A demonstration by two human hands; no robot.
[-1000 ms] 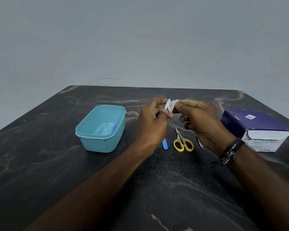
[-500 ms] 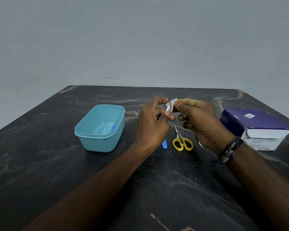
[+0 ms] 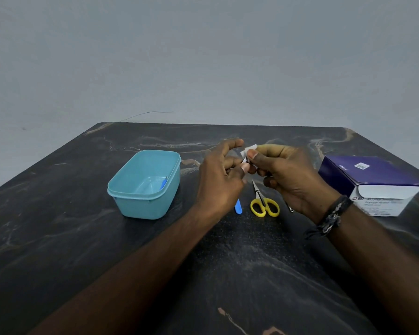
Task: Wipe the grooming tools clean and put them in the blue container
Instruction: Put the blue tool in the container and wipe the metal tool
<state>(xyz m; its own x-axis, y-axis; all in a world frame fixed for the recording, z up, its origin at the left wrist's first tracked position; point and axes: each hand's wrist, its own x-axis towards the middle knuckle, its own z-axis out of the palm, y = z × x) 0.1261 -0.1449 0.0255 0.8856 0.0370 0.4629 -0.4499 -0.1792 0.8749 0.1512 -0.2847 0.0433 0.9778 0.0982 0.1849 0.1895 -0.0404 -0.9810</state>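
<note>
Two hands meet above the middle of the dark marbled table point(image 3: 58, 238), and I log the scene from the left. Far left of them sits the light blue container point(image 3: 140, 204), open-topped, with a small blue-handled tool point(image 3: 163, 184) leaning against its inner right wall. The left hand point(image 3: 221, 180) is raised just right of the container, index finger extended towards the far side, thumb and the other fingers curled in towards a small white wipe point(image 3: 248, 152); I cannot tell whether it actually pinches the wipe or a tool hidden inside it. On the table under that hand, a blue tool end point(image 3: 238, 210) pokes out towards the near side. Just right of it lie yellow-handled scissors point(image 3: 264, 204), blades closed and pointing far. The right hand point(image 3: 290, 175) touches the left at the fingertips; its thumb and forefinger pinch the white wipe, remaining fingers curled beneath. A dark braided bracelet point(image 3: 334, 213) circles that wrist. A thin metal tool tip point(image 3: 290, 209) shows below the right palm, resting on the table. Far right stands a purple and white box point(image 3: 373, 184), flap open, label too blurred to read fully.
</note>
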